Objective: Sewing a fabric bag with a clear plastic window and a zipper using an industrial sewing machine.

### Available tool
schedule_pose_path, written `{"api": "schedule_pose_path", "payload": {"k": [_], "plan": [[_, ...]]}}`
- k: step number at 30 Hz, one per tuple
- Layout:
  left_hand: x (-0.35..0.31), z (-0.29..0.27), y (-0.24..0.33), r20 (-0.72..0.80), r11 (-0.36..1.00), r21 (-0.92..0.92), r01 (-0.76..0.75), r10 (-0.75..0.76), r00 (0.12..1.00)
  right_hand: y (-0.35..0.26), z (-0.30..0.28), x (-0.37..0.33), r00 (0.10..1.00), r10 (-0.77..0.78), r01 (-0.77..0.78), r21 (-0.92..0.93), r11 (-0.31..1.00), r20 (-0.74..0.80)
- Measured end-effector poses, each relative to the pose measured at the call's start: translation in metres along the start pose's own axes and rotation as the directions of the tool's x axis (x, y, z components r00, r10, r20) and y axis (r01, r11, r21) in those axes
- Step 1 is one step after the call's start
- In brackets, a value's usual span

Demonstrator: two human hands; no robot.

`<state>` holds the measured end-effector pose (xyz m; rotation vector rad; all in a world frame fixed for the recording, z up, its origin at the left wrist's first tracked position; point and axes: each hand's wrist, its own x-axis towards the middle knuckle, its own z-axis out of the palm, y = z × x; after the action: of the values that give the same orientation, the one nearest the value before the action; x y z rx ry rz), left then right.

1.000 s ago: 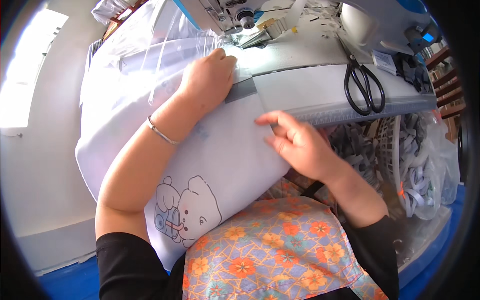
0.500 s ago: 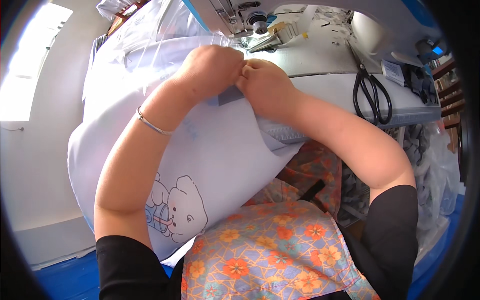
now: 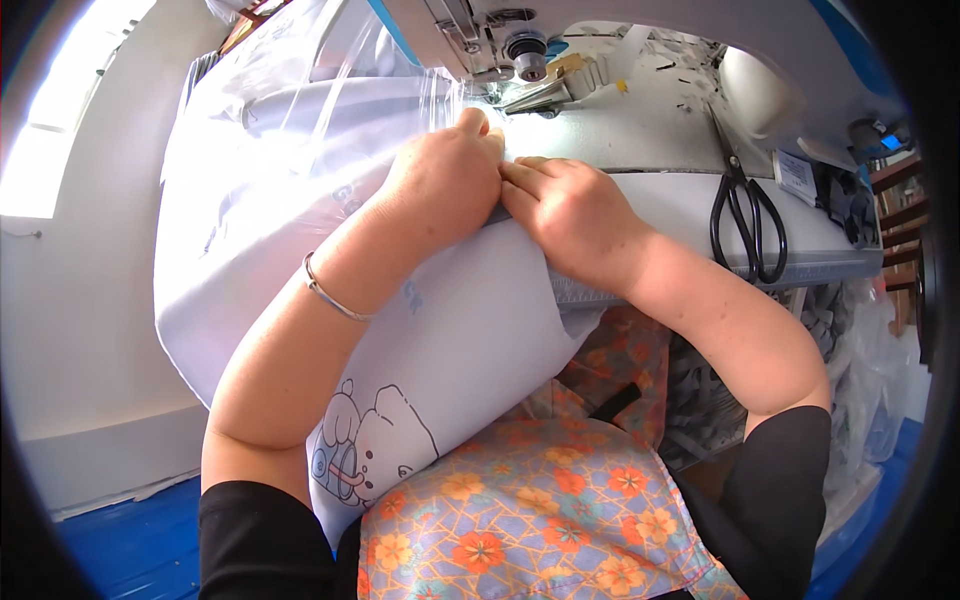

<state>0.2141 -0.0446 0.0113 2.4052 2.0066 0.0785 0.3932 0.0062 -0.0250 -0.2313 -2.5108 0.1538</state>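
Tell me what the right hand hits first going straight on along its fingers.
Probably the left hand, right by the fingertips of the right hand; depth and contact are unclear.

Black scissors (image 3: 735, 167) lie near a small white packet (image 3: 795, 177).

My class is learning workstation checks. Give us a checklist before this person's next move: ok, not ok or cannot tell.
1. Left hand and right hand side by side at the white fabric: ok.
2. Scissors apart from both hands, on the table: ok.
3. Fabric fully flat: not ok; it drapes past the table's front edge.
4. Needle clear of hands: cannot tell; not distinguishable at the sewing machine.
5. Grip secure: cannot tell; partly hidden.
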Motion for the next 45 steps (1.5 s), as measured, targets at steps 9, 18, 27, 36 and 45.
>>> {"api": "schedule_pose_path", "payload": {"k": [9, 18, 27, 36, 45], "plan": [[-0.011, -0.005, 0.006, -0.118, 0.999, 0.041, 0.004, 0.001, 0.993, -0.005, -0.001, 0.005, 1.0, 0.02, -0.02, 0.012, 1.0, 0.014], [-0.019, -0.002, 0.004, -0.344, 0.991, -0.016, -0.136, 0.122, 0.931, -0.015, -0.007, 0.001, 0.998, 0.033, -0.033, 0.003, 0.999, -0.046], [-0.049, -0.037, -0.01, -0.313, 0.915, 0.398, -0.072, 0.209, 0.927, -0.009, -0.007, -0.007, 0.997, 0.065, -0.063, 0.059, 0.996, -0.034], [-0.034, -0.067, -0.043, -0.364, 0.93, 0.258, -0.261, 0.343, 0.866, -0.01, -0.022, -0.011, 0.995, -0.085, 0.078, 0.126, 0.989, 0.055], [-0.035, -0.066, -0.042, -0.308, 0.841, 0.527, -0.124, 0.325, 0.894, -0.017, -0.022, -0.015, 0.992, -0.088, 0.073, 0.153, 0.986, 0.094]]}}
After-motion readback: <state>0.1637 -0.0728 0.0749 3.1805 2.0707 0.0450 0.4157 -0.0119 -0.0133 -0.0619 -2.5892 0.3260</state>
